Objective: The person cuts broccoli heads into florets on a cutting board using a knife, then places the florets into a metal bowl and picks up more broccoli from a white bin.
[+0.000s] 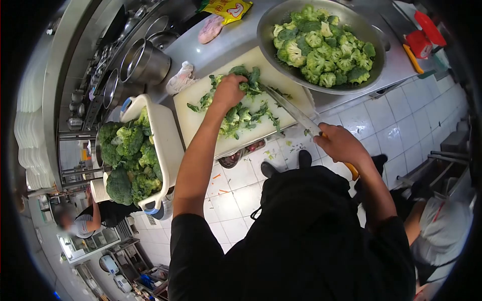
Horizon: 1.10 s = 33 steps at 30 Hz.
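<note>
Right hand [342, 145] grasps orange-handled steel knife [293, 111].
Left hand [230, 91] partly obscures cut green broccoli [234, 119]; I cannot tell its grasp.

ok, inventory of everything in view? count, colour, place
Knife: one, steel with orange handle, over board
Cutting board: one, off-white, on counter
Broccoli pieces: uncounted, green, on board
Steel bowl: one, silver, at board's far right corner
Florets: many, green, in bowl
Tub: one, cream, left of board
Broccoli heads: several, green, in tub
Packet: one, yellow, counter's far side
Unclear bundle: one, pink, beside packet
Cloth: one, white, left of board
Pots: at least two, silver, left of cloth
Red item: seemingly one, counter's right end
Stacked dishes: uncounted, white, left edge
Floor tiles: many, white, below counter
Other people: at least two, grey tops, both sides
Left hand: one, bare, on broccoli pieces
Right hand: one, bare, around knife handle
</note>
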Tool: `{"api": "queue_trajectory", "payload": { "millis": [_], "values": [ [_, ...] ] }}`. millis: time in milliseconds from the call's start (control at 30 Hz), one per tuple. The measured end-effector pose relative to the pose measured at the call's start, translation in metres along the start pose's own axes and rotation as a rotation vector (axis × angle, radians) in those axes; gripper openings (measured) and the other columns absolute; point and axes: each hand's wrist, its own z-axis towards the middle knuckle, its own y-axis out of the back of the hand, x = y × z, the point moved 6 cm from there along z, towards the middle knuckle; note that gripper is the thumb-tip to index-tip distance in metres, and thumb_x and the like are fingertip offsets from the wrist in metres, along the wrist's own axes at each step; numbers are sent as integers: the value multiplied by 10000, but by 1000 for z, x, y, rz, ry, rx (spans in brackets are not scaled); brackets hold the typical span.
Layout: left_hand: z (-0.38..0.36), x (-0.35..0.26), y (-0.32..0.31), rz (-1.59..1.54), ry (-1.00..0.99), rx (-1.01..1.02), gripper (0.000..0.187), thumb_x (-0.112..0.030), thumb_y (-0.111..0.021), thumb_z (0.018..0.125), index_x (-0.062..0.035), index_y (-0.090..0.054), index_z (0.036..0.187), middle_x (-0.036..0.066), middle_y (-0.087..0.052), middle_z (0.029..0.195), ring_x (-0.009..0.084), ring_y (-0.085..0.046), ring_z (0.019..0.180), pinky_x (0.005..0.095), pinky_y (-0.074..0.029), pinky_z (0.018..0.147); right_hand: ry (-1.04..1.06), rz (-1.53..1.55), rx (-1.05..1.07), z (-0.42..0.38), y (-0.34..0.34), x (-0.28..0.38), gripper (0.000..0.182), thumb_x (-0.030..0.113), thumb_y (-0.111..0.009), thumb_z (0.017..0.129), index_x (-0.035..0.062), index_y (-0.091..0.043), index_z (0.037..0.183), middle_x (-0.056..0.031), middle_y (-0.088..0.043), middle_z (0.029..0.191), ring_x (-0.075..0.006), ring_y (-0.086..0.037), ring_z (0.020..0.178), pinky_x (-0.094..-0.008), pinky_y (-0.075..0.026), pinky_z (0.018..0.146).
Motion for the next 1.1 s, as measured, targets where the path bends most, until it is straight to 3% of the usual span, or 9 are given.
{"api": "queue_trajectory", "payload": {
  "millis": [133,200,267,367,533,600,833,933,1100],
  "values": [
    [2,-6,16,-211,166,-6,404,-82,-833,736,-26,-734,1124,123,-729,1048,197,-688,899,339,-556,827,-24,42,-26,6,-2,-3,273,230,-573,984,-43,-575,976,-252,-682,803,-380,-676,618,-489,-535,669],
    [18,-31,49,-587,224,-20,441,-78,-832,743,-18,-719,1165,161,-710,1162,208,-704,1003,332,-569,883,-64,99,-5,7,-8,-2,274,226,-573,986,-47,-568,965,-241,-678,782,-341,-666,551,-468,-536,613],
    [38,-75,97,-1113,-16,-238,442,-99,-848,764,8,-709,1170,119,-728,1105,151,-696,981,307,-567,831,-56,116,3,10,-13,-3,274,224,-574,987,-49,-562,957,-229,-673,760,-306,-654,507,-447,-532,569],
    [61,-88,146,-1184,-48,-363,280,21,-706,894,-11,-709,1172,85,-719,1084,137,-668,972,310,-567,886,-61,120,5,11,-13,1,275,226,-573,987,-47,-562,955,-219,-670,752,-300,-659,515,-439,-528,557],
    [56,-4,62,-191,77,27,352,-24,-773,778,-56,-728,1126,119,-671,1109,247,-665,983,394,-559,907,-110,116,-22,-3,-7,5,273,224,-576,982,-48,-570,972,-250,-673,773,-361,-671,585,-474,-537,647],
    [38,15,17,16,-142,-30,424,8,-720,703,-86,-744,1115,161,-643,1093,359,-643,1004,416,-532,918,-75,72,-65,-7,-3,1,273,228,-581,977,-45,-576,982,-270,-674,792,-417,-676,680,-505,-532,713],
    [37,34,10,-86,30,-131,393,13,-702,722,-55,-718,1109,167,-615,1163,380,-604,1103,439,-493,990,-33,-20,-77,-15,-2,7,269,241,-590,969,-25,-593,1011,-296,-682,906,-500,-637,924,-562,-490,852],
    [41,42,8,-47,-29,-195,374,-16,-730,738,-50,-730,1111,167,-665,1136,364,-653,1053,421,-530,938,17,-81,-104,-13,-3,9,267,244,-589,968,-17,-597,1023,-280,-692,928,-494,-640,934,-560,-491,861],
    [38,35,26,-381,241,-180,423,-62,-786,747,-48,-742,1167,158,-729,1048,268,-716,870,365,-573,815,61,-126,-185,-23,3,13,251,238,-593,967,-6,-605,1029,-264,-697,890,-484,-650,929,-563,-502,851]
  ]
}}
